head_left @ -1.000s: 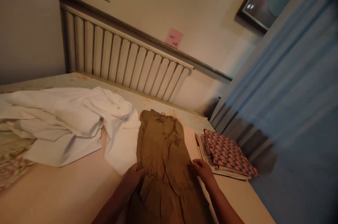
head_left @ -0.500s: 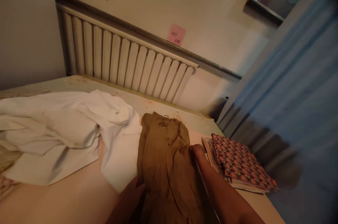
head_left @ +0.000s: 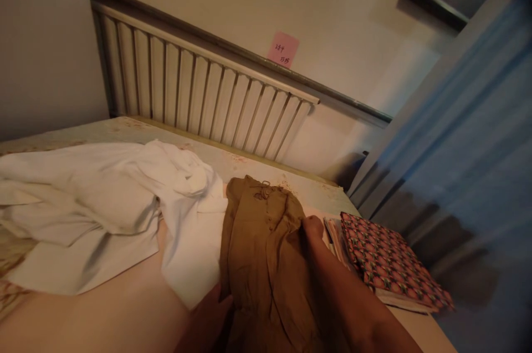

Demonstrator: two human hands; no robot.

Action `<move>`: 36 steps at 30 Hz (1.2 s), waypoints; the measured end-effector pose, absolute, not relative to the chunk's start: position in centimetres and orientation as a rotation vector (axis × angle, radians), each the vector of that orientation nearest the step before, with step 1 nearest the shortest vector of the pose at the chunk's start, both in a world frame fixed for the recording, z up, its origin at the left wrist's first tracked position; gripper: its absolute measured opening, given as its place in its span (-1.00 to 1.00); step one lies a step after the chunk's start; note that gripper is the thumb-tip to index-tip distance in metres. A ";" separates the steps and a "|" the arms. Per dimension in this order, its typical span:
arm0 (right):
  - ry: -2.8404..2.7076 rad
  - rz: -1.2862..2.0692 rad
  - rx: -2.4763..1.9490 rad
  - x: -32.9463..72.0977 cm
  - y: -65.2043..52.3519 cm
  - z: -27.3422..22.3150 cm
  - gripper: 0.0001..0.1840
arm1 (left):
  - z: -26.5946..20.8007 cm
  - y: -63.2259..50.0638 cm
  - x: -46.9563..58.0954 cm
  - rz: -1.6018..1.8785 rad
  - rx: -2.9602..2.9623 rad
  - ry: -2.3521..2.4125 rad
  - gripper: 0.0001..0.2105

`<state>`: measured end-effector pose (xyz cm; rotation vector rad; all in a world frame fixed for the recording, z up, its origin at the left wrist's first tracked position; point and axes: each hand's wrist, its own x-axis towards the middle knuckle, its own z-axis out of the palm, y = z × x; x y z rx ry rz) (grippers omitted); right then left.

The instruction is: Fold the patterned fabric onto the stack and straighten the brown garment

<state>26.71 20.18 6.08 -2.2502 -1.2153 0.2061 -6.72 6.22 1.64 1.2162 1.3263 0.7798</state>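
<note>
Head view of a bed with clothing laid out on it. The brown garment (head_left: 266,264) lies lengthwise between the person's two arms, its laced neckline pointing away toward the slatted headboard (head_left: 199,92). The right hand (head_left: 312,229) rests along the garment's right edge, up near the shoulder; its fingers seem to press or pinch the cloth, but whether they are closed on a fold cannot be told. The left hand (head_left: 210,314) lies at the garment's left edge, low in the frame, flat against the fabric and partly tucked beneath it; no clear grasp shows.

Compared with a second earlier, the right hand has travelled up the right edge from about waist level to near the shoulder, while the left hand has stayed low on the opposite side. The hands are now staggered along the garment rather than level with each other, and the cloth looks narrower and more gathered, which suggests the right side is being drawn in or smoothed.

Left of the left hand sprawls a crumpled white garment (head_left: 95,203). Just right of the right hand sits a folded stack topped by a red patterned cloth (head_left: 390,264). Beyond it hangs a blue curtain (head_left: 469,164).
</note>
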 end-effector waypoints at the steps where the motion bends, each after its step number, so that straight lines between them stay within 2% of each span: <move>1: -1.201 0.199 -2.240 26.5 20.8 6.3 -0.62 | 1.5 6.2 -6.7 0.775 1.217 1.327 -0.60; 6: -1.295 0.224 -2.052 23.1 24.1 7.4 -0.75 | 1.1 6.3 -6.6 0.770 1.248 1.301 -0.58; 12: -1.594 0.483 -1.773 18.4 25.2 6.4 -0.54 | 0.5 6.4 -6.6 0.786 1.238 1.311 -0.55; 15: -1.597 0.493 -1.771 18.5 24.6 5.7 -0.52 | 0.6 6.1 -6.5 0.791 1.204 1.272 -0.57; 18: -1.509 0.450 -1.858 20.3 24.1 5.5 -0.57 | 1.2 5.9 -6.4 0.815 1.216 1.294 -0.59; 23: -1.415 0.464 -1.964 22.9 23.0 5.5 -0.82 | 1.9 5.8 -6.5 0.821 1.221 1.235 -0.62; 27: -1.442 0.545 -1.953 23.5 21.7 5.8 -0.77 | 1.9 5.8 -6.5 0.808 1.215 1.288 -0.59; 32: -1.483 0.609 -1.852 23.1 22.7 7.3 -0.87 | 1.6 5.8 -6.4 0.793 1.208 1.316 -0.59; 36: -1.487 0.657 -1.745 21.3 25.2 7.8 -0.79 | 1.7 5.9 -6.5 0.767 1.188 1.311 -0.61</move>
